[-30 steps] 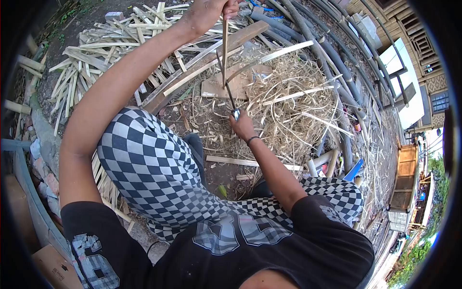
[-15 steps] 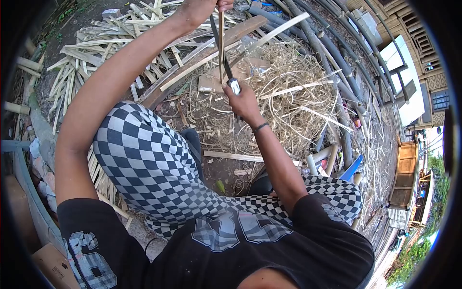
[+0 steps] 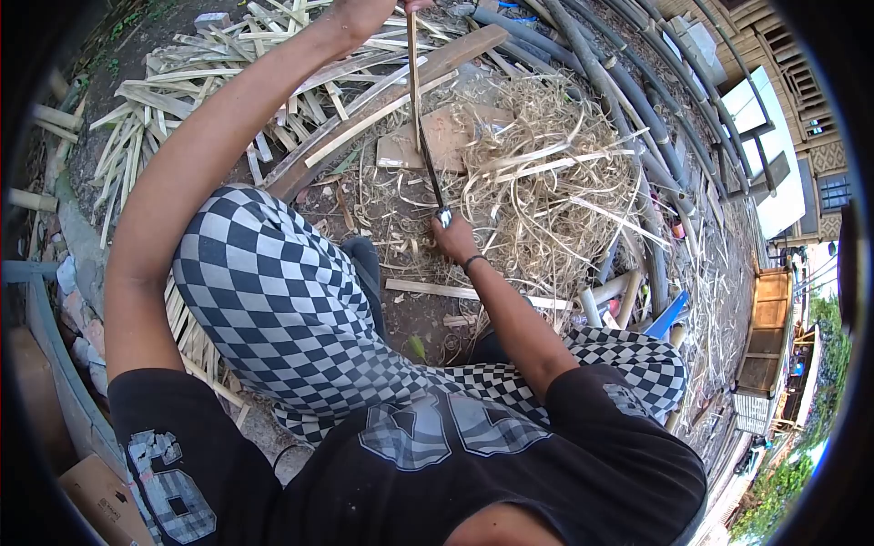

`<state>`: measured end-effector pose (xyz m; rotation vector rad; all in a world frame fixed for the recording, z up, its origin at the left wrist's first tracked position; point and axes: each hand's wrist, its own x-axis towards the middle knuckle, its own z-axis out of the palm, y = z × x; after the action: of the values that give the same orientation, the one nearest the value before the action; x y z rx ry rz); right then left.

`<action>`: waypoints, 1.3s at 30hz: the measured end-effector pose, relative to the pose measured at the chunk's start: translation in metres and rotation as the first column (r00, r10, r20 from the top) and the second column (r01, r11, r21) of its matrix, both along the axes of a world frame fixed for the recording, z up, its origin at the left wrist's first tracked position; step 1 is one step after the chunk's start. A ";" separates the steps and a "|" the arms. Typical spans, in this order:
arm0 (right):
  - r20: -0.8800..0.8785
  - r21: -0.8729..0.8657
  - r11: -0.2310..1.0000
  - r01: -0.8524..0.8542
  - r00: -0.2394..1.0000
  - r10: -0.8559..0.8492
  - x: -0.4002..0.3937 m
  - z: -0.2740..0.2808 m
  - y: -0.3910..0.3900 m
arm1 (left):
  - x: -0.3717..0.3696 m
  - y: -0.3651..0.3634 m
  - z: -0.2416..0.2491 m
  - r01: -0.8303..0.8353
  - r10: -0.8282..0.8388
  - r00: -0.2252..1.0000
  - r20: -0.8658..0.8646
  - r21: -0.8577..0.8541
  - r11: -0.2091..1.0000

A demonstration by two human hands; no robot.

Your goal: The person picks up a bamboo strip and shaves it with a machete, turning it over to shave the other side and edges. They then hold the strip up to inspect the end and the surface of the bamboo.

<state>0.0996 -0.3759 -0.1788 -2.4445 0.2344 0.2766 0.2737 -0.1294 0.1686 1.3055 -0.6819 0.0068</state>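
At the top edge of the head view, my left hand [image 3: 369,13] is closed around the upper part of a thin bamboo strip [image 3: 413,77], its fingers partly cut off by the frame. The strip hangs down almost upright toward a flat piece of board [image 3: 398,152] on the ground. Lower down, my right hand [image 3: 453,238] grips the handle of a long dark-bladed knife [image 3: 431,176]. Its blade slants up and left, the upper part overlapping the strip's lower end in this view.
A heap of curly bamboo shavings [image 3: 555,191] lies right of the board. Split strips [image 3: 173,100] are piled at the left, beside a long wooden plank [image 3: 451,56]. Bamboo poles [image 3: 651,118] run along the upper right. A loose strip [image 3: 432,290] lies near my legs.
My right hand has drawn the knife down toward my body, so the blade has moved from along the strip to its lower end. My left hand has shifted slightly up and left.
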 end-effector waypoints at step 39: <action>0.476 0.747 0.586 -0.313 0.868 -0.144 0.029 0.375 0.018 | -0.063 -0.018 0.045 -0.048 0.013 0.996 0.092 0.392 0.919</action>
<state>0.1291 -0.3582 0.1967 -1.5033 -0.2220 -0.1960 0.2105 -0.1474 0.2140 1.7124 -0.7626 -0.0510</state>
